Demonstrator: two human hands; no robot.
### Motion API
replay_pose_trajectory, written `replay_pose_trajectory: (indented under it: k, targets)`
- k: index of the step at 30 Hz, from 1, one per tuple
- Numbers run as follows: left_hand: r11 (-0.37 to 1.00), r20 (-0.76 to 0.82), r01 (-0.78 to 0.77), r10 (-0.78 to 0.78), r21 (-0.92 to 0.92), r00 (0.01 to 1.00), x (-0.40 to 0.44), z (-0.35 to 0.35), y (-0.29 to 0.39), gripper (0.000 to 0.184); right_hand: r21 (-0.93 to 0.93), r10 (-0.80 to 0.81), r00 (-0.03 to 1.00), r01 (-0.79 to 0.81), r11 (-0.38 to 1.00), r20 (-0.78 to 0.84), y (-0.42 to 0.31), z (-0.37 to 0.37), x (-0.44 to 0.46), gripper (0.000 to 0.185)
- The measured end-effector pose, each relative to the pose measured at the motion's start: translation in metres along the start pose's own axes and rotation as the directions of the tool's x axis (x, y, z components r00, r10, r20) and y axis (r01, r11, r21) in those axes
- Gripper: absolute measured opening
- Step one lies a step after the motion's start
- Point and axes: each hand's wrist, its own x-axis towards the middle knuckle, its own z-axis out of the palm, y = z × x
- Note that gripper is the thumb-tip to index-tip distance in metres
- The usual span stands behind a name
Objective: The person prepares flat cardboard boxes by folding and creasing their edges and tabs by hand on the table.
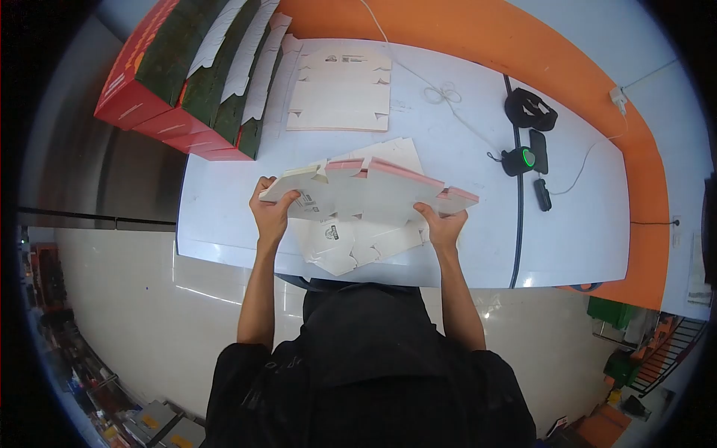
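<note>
Some red boxes are parked at the left end of the worktop. Next up, a pink-edged cardboard stack is clamped at one end by the fingers of the left hand, kinda tilted over some loose flat sheets. Its other end's gripped by the right hand's fingers. Farther right, a black strap is left near a green-lit gadget.

Smooth matt card of the held stack, glossy tabletop, dull cloth sleeves, shiny floor.
</note>
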Motion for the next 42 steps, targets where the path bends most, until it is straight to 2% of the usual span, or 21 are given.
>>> replay_pose_trajectory:
  k: [1, 3, 4, 7, 11, 13, 16, 18, 20, 22, 23, 25, 28, 29, 31, 32, 33, 36, 38, 41, 42]
  targets:
    - [0.997, 0.002, -0.065, 0.066, -0.033, 0.998, -0.002, 0.002, 0.004, 0.043, -0.012, 0.011, 0.999, -0.011, 1.0, -0.032, -0.006, 0.002, 0.002, 0.04]
    - [0.976, -0.003, -0.197, 0.197, -0.098, 0.98, -0.004, 0.004, 0.013, 0.043, 0.079, -0.099, 0.995, 0.099, 0.992, 0.002, -0.01, 0.002, 0.003, 0.041]
    - [0.978, -0.046, -0.194, 0.19, -0.083, 0.981, -0.006, 0.008, 0.012, 0.044, 0.126, -0.152, 0.988, 0.149, 0.981, 0.013, -0.011, 0.002, 0.005, 0.041]
    - [0.984, -0.12, -0.168, 0.161, -0.053, 0.98, -0.015, 0.013, -0.005, 0.047, 0.02, -0.113, 0.993, 0.113, 0.993, 0.024, 0.016, 0.001, 0.001, 0.042]
    - [0.987, -0.076, -0.135, 0.129, -0.086, 0.989, -0.017, 0.005, -0.053, 0.047, -0.056, 0.099, 0.992, -0.095, 0.994, 0.076, 0.043, -0.003, -0.007, 0.044]
    - [0.992, -0.065, -0.086, 0.08, -0.09, 0.995, -0.01, 0.006, -0.046, 0.043, -0.067, 0.163, 0.981, -0.156, 0.986, 0.109, 0.04, -0.004, -0.007, 0.045]
    - [0.995, -0.174, -0.065, 0.052, -0.07, 0.983, 0.004, 0.017, -0.002, 0.041, -0.118, 0.108, 0.978, -0.087, 0.989, 0.178, 0.024, -0.01, -0.007, 0.059]
    - [0.997, -0.087, -0.04, 0.046, 0.062, 0.995, 0.019, 0.008, 0.037, 0.041, 0.045, 0.112, 0.959, -0.128, 0.991, 0.262, 0.038, -0.04, -0.012, 0.073]
    - [0.984, 0.034, -0.044, 0.038, 0.174, 0.999, 0.032, 0.001, 0.082, 0.04, 0.18, 0.107, 0.881, -0.211, 0.961, 0.46, 0.028, -0.069, 0.004, 0.088]
    - [0.965, 0.197, -0.082, 0.032, 0.251, 0.98, 0.044, 0.002, 0.126, 0.041, 0.25, 0.058, 0.689, -0.339, 0.907, 0.723, -0.053, -0.078, 0.039, 0.104]
    - [0.931, 0.255, -0.11, 0.019, 0.349, 0.967, 0.049, 0.005, 0.141, 0.042, 0.254, 0.057, 0.685, -0.345, 0.904, 0.727, -0.098, -0.06, 0.047, 0.097]
    - [0.832, 0.374, -0.188, -0.025, 0.521, 0.927, 0.059, 0.017, 0.159, 0.045, -0.009, 0.155, 0.609, -0.236, 0.972, 0.778, -0.141, -0.041, 0.065, 0.093]
    - [0.8, 0.442, -0.274, 0.013, 0.534, 0.897, 0.065, 0.036, 0.149, 0.047, -0.43, 0.35, 0.602, -0.012, 0.903, 0.718, -0.121, 0.002, 0.067, 0.081]
    - [0.793, 0.464, -0.298, 0.022, 0.531, 0.885, 0.067, 0.041, 0.15, 0.046, -0.464, 0.385, 0.632, -0.045, 0.885, 0.672, -0.119, 0.01, 0.062, 0.076]
    - [0.654, 0.499, -0.429, 0.09, 0.623, 0.862, 0.067, 0.046, 0.168, 0.047, -0.53, 0.453, 0.674, -0.107, 0.841, 0.584, -0.117, 0.023, 0.055, 0.066]
    - [0.578, 0.506, -0.471, 0.113, 0.667, 0.855, 0.065, 0.046, 0.18, 0.047, -0.498, 0.441, 0.719, -0.152, 0.854, 0.536, -0.123, 0.026, 0.05, 0.058]
    - [0.533, 0.537, -0.559, 0.216, 0.635, 0.815, 0.061, 0.048, 0.2, 0.049, -0.46, 0.427, 0.762, -0.192, 0.867, 0.487, -0.131, 0.028, 0.044, 0.05]
    - [0.36, 0.631, -0.765, 0.433, 0.533, 0.643, 0.049, 0.063, 0.251, 0.051, -0.218, 0.154, 0.88, -0.06, 0.974, 0.45, -0.108, 0.026, 0.03, 0.044]
    - [0.247, 0.683, -0.856, 0.52, 0.453, 0.512, 0.037, 0.081, 0.264, 0.049, -0.167, 0.103, 0.911, -0.038, 0.985, 0.4, -0.079, 0.02, 0.029, 0.036]
    - [0.097, 0.795, -0.857, 0.333, 0.507, 0.508, 0.001, 0.114, 0.219, 0.038, -0.157, -0.064, 0.934, 0.126, 0.979, 0.351, -0.018, 0.024, 0.027, 0.025]
    - [0.068, 0.812, -0.846, 0.246, 0.53, 0.529, -0.015, 0.124, 0.196, 0.039, -0.103, 0.135, 0.927, -0.105, 0.989, 0.349, -0.011, 0.027, 0.02, 0.019]
